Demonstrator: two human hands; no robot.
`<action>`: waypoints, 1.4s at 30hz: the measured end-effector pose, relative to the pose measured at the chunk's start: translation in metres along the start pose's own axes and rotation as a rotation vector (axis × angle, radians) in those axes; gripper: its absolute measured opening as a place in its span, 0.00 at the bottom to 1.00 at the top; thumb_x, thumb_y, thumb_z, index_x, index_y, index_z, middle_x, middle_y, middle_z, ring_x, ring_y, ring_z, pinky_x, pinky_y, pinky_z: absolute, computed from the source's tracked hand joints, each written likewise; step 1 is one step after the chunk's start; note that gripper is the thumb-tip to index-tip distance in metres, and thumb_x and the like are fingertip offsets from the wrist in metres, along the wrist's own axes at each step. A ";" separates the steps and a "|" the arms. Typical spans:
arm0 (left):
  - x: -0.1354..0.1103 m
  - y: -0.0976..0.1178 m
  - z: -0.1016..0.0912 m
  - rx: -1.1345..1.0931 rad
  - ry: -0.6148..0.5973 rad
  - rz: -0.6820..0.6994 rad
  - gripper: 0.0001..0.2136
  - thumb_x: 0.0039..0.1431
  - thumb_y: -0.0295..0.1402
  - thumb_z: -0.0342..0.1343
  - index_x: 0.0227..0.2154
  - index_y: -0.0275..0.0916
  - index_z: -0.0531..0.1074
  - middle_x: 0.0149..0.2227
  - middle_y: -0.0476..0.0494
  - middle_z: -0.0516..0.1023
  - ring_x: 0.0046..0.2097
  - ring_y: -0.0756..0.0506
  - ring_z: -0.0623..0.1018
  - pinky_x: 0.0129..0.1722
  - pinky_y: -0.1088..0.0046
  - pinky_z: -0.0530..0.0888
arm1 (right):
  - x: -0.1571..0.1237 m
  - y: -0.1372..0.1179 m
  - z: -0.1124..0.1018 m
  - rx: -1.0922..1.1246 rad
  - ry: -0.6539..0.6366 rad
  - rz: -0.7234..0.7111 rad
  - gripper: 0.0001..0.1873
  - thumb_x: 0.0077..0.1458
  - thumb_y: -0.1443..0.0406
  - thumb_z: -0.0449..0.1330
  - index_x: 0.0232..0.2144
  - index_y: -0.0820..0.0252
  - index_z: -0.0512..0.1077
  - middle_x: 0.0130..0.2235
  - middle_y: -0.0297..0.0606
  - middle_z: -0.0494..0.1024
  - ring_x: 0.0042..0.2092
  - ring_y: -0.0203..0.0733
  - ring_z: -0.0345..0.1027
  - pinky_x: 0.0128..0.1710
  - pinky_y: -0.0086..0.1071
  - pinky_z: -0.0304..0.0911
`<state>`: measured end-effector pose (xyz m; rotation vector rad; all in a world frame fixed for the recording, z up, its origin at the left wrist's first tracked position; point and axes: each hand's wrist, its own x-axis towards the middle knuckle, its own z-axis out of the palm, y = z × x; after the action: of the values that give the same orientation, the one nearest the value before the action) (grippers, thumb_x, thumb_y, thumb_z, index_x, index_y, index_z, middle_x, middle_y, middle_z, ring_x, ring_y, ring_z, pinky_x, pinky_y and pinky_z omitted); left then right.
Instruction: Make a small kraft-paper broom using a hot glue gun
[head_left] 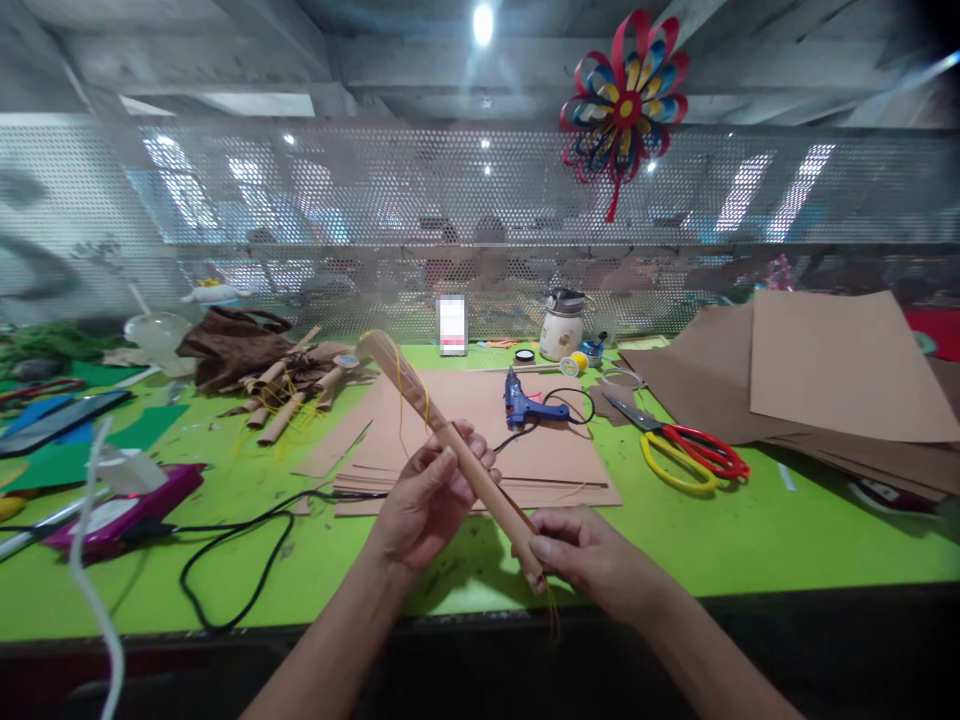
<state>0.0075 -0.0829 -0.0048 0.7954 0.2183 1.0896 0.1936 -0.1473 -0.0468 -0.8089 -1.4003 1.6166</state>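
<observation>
I hold a long rolled brown paper tube (405,385) slanted from upper left to lower right above the green table (750,540). My left hand (427,500) wraps round its middle. My right hand (592,560) pinches its lower end. Thin yellow strands hang from the tube. Its upper end flares wide. Beneath lies a stack of brown paper sheets (547,460) with a blue glue gun (525,405) resting on it.
Red and yellow scissors (690,450) lie to the right, beside larger brown sheets (840,370). More rolled tubes (285,395) are piled at the left. A black cable (240,560) loops near the front edge. A jar (561,325) and a perforated screen stand behind.
</observation>
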 end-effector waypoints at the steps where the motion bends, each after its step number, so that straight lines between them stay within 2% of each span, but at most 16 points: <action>1: 0.000 0.000 0.000 0.008 0.010 -0.004 0.09 0.49 0.31 0.65 0.35 0.37 0.75 0.32 0.47 0.68 0.36 0.49 0.70 0.38 0.71 0.71 | 0.000 0.000 0.000 0.005 0.002 0.000 0.18 0.55 0.54 0.61 0.29 0.67 0.72 0.27 0.34 0.70 0.28 0.32 0.61 0.32 0.28 0.58; 4: 0.000 0.000 0.000 0.054 0.027 -0.016 0.08 0.50 0.33 0.65 0.30 0.35 0.75 0.33 0.45 0.69 0.37 0.47 0.71 0.40 0.69 0.72 | 0.001 0.003 0.000 0.028 0.012 0.007 0.18 0.54 0.54 0.62 0.31 0.67 0.72 0.26 0.34 0.70 0.28 0.32 0.62 0.31 0.28 0.59; 9: -0.002 0.000 0.004 0.047 -0.021 -0.044 0.07 0.52 0.35 0.63 0.33 0.39 0.74 0.33 0.47 0.69 0.36 0.47 0.72 0.40 0.63 0.74 | 0.001 0.007 -0.001 0.075 0.014 0.017 0.18 0.54 0.54 0.62 0.30 0.67 0.71 0.26 0.34 0.70 0.26 0.32 0.65 0.29 0.29 0.62; 15: -0.002 -0.001 0.000 0.093 -0.018 0.004 0.07 0.54 0.35 0.61 0.33 0.38 0.74 0.33 0.46 0.70 0.45 0.44 0.72 0.45 0.63 0.74 | 0.003 0.006 0.000 0.110 0.019 0.009 0.18 0.54 0.55 0.62 0.30 0.67 0.70 0.26 0.34 0.70 0.25 0.32 0.66 0.29 0.29 0.63; 21: -0.002 -0.001 0.001 0.071 0.002 -0.011 0.08 0.56 0.35 0.59 0.39 0.43 0.74 0.34 0.47 0.70 0.39 0.45 0.73 0.41 0.60 0.75 | 0.003 0.006 -0.002 0.131 0.001 0.014 0.18 0.54 0.55 0.62 0.31 0.67 0.71 0.26 0.34 0.70 0.25 0.32 0.65 0.28 0.29 0.63; 26: -0.002 0.000 0.002 0.096 0.021 0.006 0.11 0.57 0.33 0.58 0.43 0.45 0.72 0.34 0.48 0.71 0.40 0.46 0.73 0.42 0.58 0.76 | 0.002 0.010 -0.003 0.168 -0.001 0.028 0.16 0.54 0.56 0.63 0.31 0.67 0.71 0.26 0.34 0.70 0.25 0.32 0.66 0.28 0.29 0.65; 32: -0.002 0.001 0.001 0.105 0.032 0.004 0.09 0.58 0.32 0.58 0.41 0.45 0.72 0.35 0.48 0.72 0.41 0.46 0.74 0.44 0.56 0.76 | 0.003 0.013 -0.004 0.209 -0.013 0.027 0.14 0.55 0.59 0.62 0.32 0.67 0.71 0.26 0.34 0.71 0.25 0.32 0.65 0.27 0.28 0.64; 36: -0.003 0.003 0.001 0.134 0.053 -0.005 0.09 0.58 0.32 0.58 0.42 0.45 0.72 0.34 0.47 0.75 0.42 0.44 0.75 0.43 0.57 0.76 | 0.003 0.011 -0.006 0.191 -0.006 0.005 0.12 0.57 0.60 0.61 0.32 0.67 0.71 0.26 0.34 0.70 0.25 0.32 0.66 0.27 0.29 0.64; 42: -0.001 0.005 -0.002 0.145 0.133 -0.023 0.11 0.57 0.29 0.58 0.43 0.43 0.73 0.33 0.45 0.78 0.39 0.46 0.76 0.37 0.67 0.76 | 0.004 0.010 -0.005 0.178 0.037 0.007 0.13 0.56 0.59 0.62 0.30 0.67 0.71 0.26 0.34 0.70 0.25 0.32 0.66 0.28 0.29 0.65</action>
<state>0.0027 -0.0818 -0.0029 0.8483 0.4213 1.1147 0.1947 -0.1418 -0.0569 -0.7363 -1.2090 1.6958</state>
